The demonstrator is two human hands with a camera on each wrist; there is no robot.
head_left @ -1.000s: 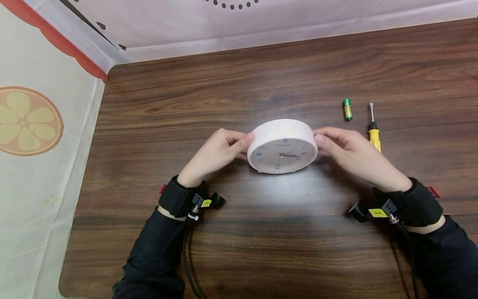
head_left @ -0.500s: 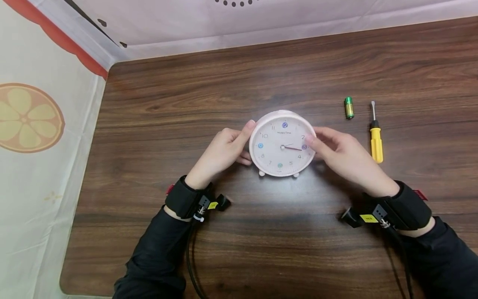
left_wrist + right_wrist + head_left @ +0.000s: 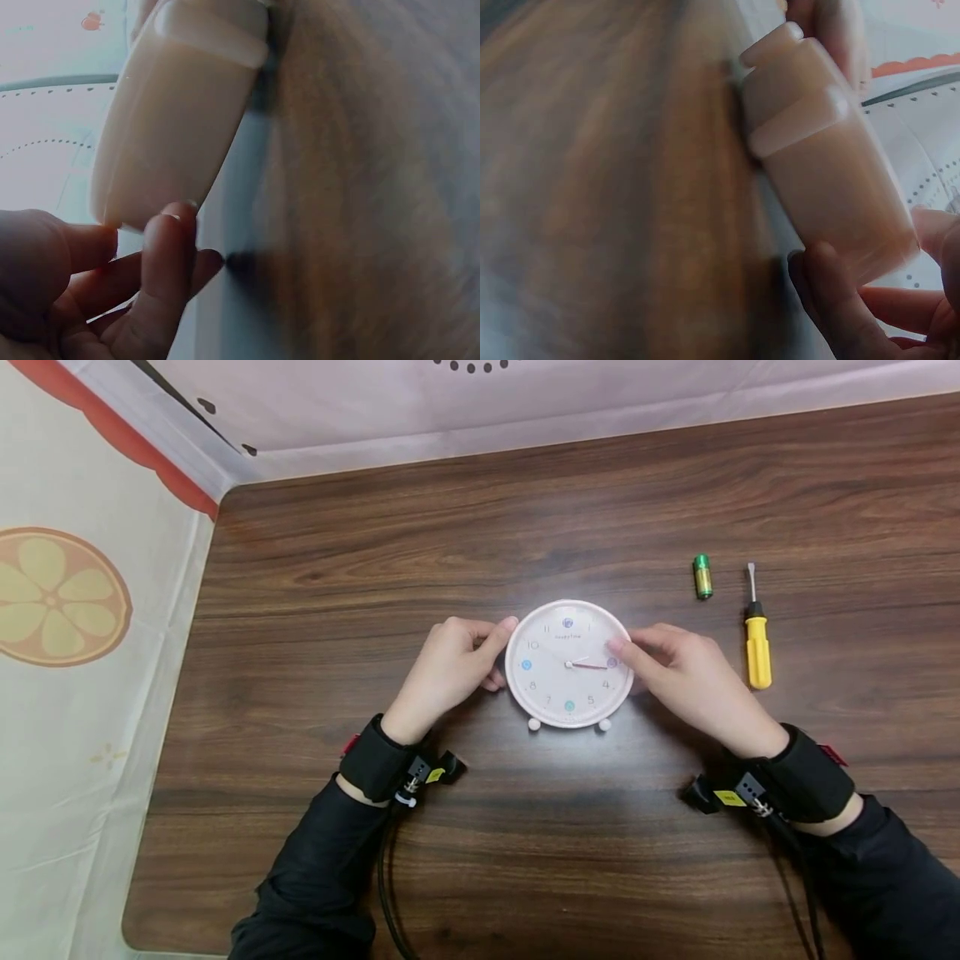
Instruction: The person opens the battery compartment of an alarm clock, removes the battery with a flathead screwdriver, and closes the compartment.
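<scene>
Clock (image 3: 568, 665), pale pink, round, held face-up at mid-surface (image 3: 480, 827) with dial toward the head camera, two small feet on the near edge. Left hand (image 3: 448, 670) grips the clock's left rim, thumb on top. Right hand (image 3: 686, 681) grips the right rim, thumb on the dial edge. Battery (image 3: 702, 577) and yellow-handled screwdriver (image 3: 756, 635) lie right of the clock, apart from it.

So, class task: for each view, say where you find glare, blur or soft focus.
Head view: sharp, with a bright glare patch on the table around the clock. Left wrist view: table smeared, clock rim soft. Right wrist view: wood blurred, clock body softly focused.
</scene>
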